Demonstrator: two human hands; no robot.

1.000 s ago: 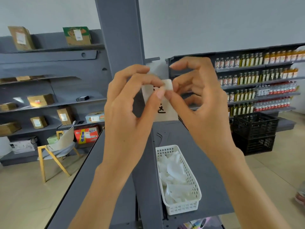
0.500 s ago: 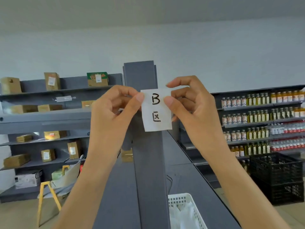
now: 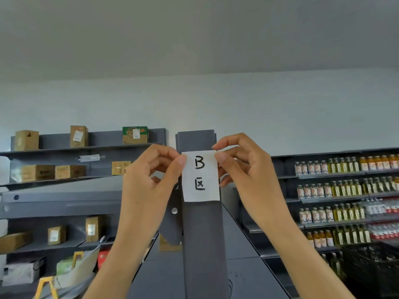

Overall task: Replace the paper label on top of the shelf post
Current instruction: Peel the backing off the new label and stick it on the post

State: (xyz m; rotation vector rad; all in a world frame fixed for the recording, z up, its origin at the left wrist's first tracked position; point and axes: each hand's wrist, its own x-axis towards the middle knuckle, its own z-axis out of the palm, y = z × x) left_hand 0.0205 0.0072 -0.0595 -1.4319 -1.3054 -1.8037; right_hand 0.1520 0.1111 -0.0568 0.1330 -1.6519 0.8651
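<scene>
against the front face of the grey shelf post (image 3: 203, 244), a little below its top end, a white paper label (image 3: 200, 176) is hanging upright, marked with a handwritten "b" over a boxed character. the left hand (image 3: 151, 180) is pinching the label's upper left corner between thumb and forefinger, and the right hand (image 3: 248, 175) is pinching the upper right corner the same way. far to the left, cardboard boxes (image 3: 37, 172) are sitting on grey shelves; far to the right, rows of bottles (image 3: 336, 188) are lining other shelves above a black crate (image 3: 373, 264).
</scene>
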